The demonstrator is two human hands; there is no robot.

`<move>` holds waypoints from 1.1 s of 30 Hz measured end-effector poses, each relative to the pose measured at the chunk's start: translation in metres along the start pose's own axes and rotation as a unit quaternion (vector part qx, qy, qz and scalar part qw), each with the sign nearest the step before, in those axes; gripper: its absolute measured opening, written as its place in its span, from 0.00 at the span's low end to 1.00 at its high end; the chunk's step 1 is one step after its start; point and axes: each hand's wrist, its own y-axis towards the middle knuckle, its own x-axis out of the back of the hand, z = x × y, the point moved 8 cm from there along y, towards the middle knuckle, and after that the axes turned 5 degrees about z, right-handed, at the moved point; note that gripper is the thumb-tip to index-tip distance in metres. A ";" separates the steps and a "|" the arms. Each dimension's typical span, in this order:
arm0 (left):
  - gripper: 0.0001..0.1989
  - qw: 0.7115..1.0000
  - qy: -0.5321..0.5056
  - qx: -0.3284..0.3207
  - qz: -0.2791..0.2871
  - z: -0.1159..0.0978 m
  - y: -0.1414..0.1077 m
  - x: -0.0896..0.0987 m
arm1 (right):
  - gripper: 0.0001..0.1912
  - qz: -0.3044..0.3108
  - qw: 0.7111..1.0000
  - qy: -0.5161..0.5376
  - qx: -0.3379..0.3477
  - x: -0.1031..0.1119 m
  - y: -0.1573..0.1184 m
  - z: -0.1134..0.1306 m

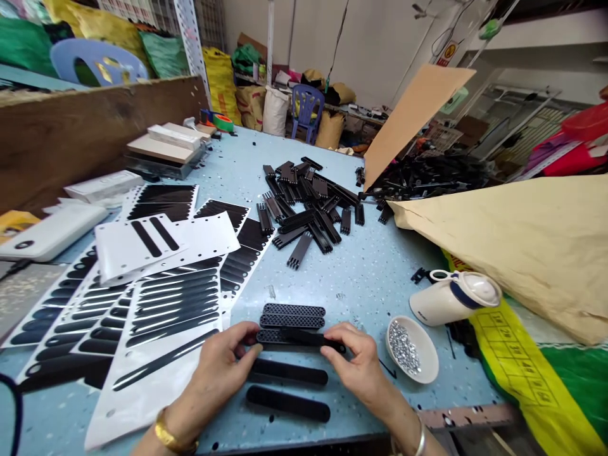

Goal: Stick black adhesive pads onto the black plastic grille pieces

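Here, the left hand [224, 360] pinches a lattice-faced bar [270, 337]; the right hand [358, 362], a smooth black strip [308, 339].

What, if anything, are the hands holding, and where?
Right hand pinches a smooth strip near its right end; left hand is at the left end of a textured bar, grip unclear.

Table [380, 278]: pale blue, flecked white and dark. 6 o'clock: lattice strips [292, 316], blackish grey, crisscross pattern; narrow strip [308, 339] over the nearest, plain black; two bars [287, 404] below, plain black. Near centre, toward 12: heaped pieces [298, 221], black to charcoal. 8 o'clock: sheets [178, 304], white, striped with black. 4 o'clock: bowl [430, 354] white, contents silver; mug [434, 303] cream, navy band; sack [513, 370] yellow, dark grid marks. 2 o'clock: board [418, 120], tan. 7 o'clock: bangle [167, 436], gold.
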 end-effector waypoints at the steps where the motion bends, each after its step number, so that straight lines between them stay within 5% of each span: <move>1: 0.11 1.000 -0.002 0.001 0.004 0.001 -0.001 -0.001 | 0.04 0.010 1.000 -0.004 0.003 -0.001 -0.001 0.001; 12: 0.10 0.999 -0.055 -0.003 0.000 0.011 -0.008 -0.003 | 0.07 0.020 0.997 -0.025 0.068 -0.019 0.005 0.019; 33: 0.09 0.997 -0.067 -0.018 -0.013 0.007 -0.011 -0.001 | 0.06 0.044 0.993 -0.080 0.078 -0.032 0.009 0.025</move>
